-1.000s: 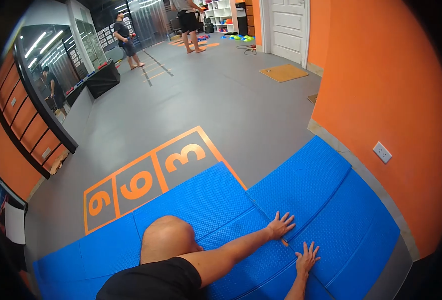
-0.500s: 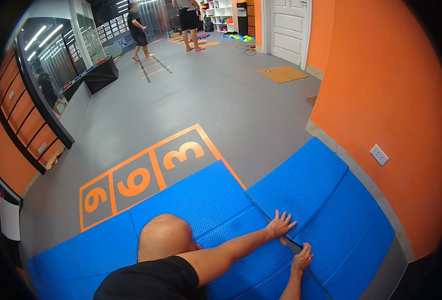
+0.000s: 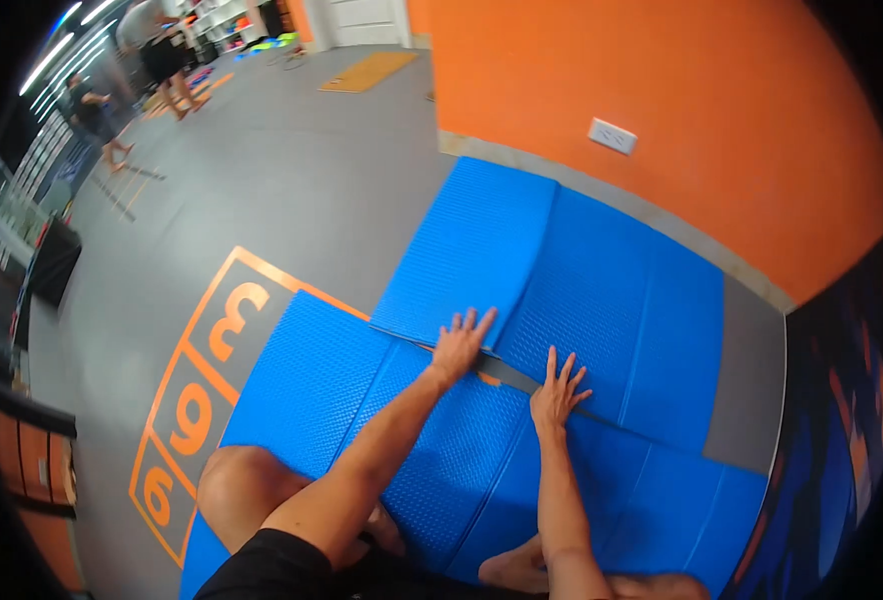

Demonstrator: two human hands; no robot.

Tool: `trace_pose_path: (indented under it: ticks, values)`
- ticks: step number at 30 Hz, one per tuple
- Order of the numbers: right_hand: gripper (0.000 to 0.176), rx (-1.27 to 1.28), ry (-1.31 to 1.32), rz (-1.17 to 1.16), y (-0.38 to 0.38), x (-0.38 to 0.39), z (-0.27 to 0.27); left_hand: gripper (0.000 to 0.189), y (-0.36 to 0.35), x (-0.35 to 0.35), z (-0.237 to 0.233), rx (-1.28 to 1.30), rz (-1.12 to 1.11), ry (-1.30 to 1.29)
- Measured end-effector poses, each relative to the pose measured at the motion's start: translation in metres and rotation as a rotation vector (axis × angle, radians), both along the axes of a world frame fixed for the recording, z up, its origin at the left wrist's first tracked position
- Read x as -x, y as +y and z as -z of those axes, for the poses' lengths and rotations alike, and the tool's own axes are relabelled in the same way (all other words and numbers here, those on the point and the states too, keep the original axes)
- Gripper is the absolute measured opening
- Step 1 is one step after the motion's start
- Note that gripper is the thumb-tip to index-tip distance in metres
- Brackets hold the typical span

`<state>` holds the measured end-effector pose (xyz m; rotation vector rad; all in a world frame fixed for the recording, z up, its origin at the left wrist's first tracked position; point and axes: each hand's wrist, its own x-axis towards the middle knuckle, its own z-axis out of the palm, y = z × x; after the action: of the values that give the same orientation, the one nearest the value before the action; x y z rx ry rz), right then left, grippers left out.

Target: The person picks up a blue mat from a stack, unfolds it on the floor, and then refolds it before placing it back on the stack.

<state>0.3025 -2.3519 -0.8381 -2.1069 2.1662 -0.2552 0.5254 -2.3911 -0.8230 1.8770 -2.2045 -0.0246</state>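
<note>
My left hand (image 3: 462,345) lies with fingers spread on the near edge of the far blue foam mat (image 3: 472,240). Beside it, my right hand (image 3: 559,393) has its fingers apart and rests by the same edge, farther right. A narrow wedge of grey floor (image 3: 515,375) shows between the far mat and the near blue mat (image 3: 442,440), on which I am sitting or kneeling. Fold lines divide both mats into panels, and the far mat's left panel looks slightly raised along its crease.
An orange wall (image 3: 662,90) with a white socket (image 3: 613,136) borders the far mat. Orange floor numbers (image 3: 194,415) lie left of the near mat. Two people stand at the back left; a brown doormat (image 3: 370,72) lies near the white door (image 3: 367,22).
My view has turned right. My right hand has gone from curled at the mat's edge to spread open on it. My left hand stays on the far mat's edge.
</note>
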Motion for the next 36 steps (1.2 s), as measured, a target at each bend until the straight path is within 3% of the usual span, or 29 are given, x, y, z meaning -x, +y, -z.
trace_pose_path:
  ticks: [2, 7, 15, 19, 21, 23, 26, 27, 30, 32, 33, 34, 36]
  values:
    - [0.081, -0.068, -0.052, 0.130, -0.008, 0.007, 0.002, 0.073, 0.001, 0.001, -0.010, -0.038, 0.006, 0.080]
    - [0.089, -0.090, -0.408, 0.138, -0.019, 0.003, -0.006, 0.079, 0.010, 0.012, -0.039, 0.041, 0.058, 0.309]
    - [0.084, 0.119, -0.828, -0.184, -0.012, -0.040, -0.023, 0.079, 0.023, 0.012, -0.064, 0.185, 0.070, 0.487]
    - [0.081, 0.029, -1.141, -0.222, -0.022, -0.064, -0.041, 0.095, 0.027, 0.019, -0.080, 0.155, 0.042, 0.614]
    - [0.078, 0.046, -1.165, -0.325, -0.029, -0.077, -0.041, 0.099, 0.027, 0.025, -0.090, 0.189, 0.067, 0.686]
    - [0.074, 0.002, -1.217, -0.389, -0.034, -0.084, -0.041, 0.097, 0.028, 0.033, -0.106, 0.234, 0.104, 0.703]
    - [0.067, -0.163, -1.327, -0.412, -0.034, -0.081, -0.056, 0.091, 0.022, 0.039, -0.108, 0.310, -0.012, 0.669]
    - [0.070, -0.341, -1.458, -0.310, -0.032, -0.076, -0.074, 0.087, 0.022, 0.038, -0.110, 0.320, 0.009, 0.680]
    - [0.077, -0.402, -1.756, -0.563, -0.042, -0.040, -0.082, 0.089, 0.022, 0.038, -0.109, 0.303, 0.083, 0.661]
    - [0.078, -0.468, -1.733, -0.402, -0.058, -0.011, -0.078, 0.091, 0.027, 0.048, -0.112, 0.326, 0.159, 0.643]
    - [0.073, -0.426, -1.893, -0.233, -0.060, -0.001, -0.087, 0.092, 0.030, 0.053, -0.112, 0.289, 0.195, 0.639]
    - [0.063, -0.260, -1.860, -0.249, -0.061, 0.006, -0.098, 0.093, 0.032, 0.059, -0.111, 0.254, 0.231, 0.637]
    - [0.057, -0.244, -1.995, -0.126, -0.062, 0.024, -0.123, 0.093, 0.037, 0.074, -0.108, 0.201, 0.320, 0.602]
